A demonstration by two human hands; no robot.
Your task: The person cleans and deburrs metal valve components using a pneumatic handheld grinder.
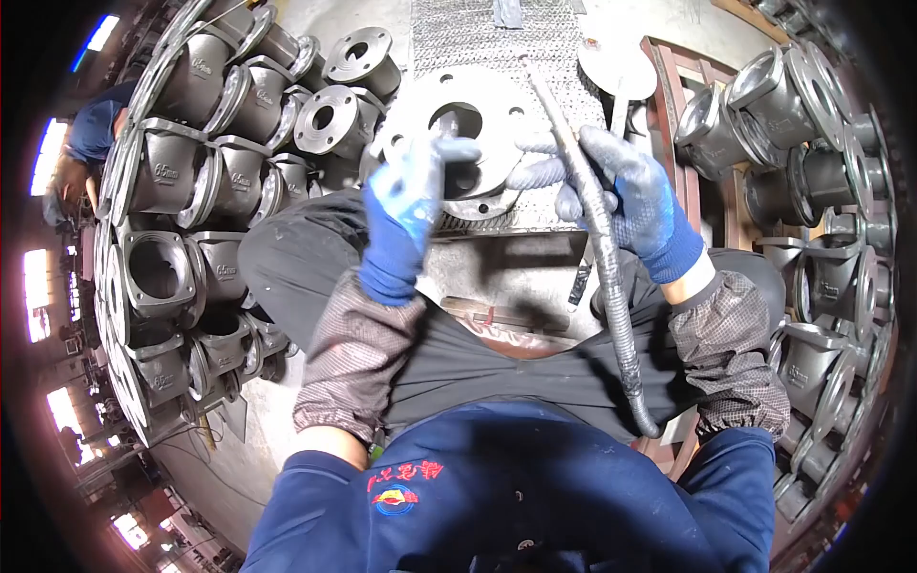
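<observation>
A pale metal casting with a round, bolt-holed flange lies on the bench in front of me, its central bore facing up. My left hand, in a blue-coated glove, is over the flange's near left side. Its fingers are spread and partly smeared by motion, with nothing visible in them. Across my right hand, also gloved, runs a long grey rod with a ridged, wrapped surface and a bent lower end. The right fingers curl under the rod and the thumb is on its right. Its thin upper tip reaches beside the flange.
Stacked grey flanged valve bodies rise on my left, with more castings on my right. The bench top is textured metal. A round pale disc on a stem stands at its right. Another person bends down at far left.
</observation>
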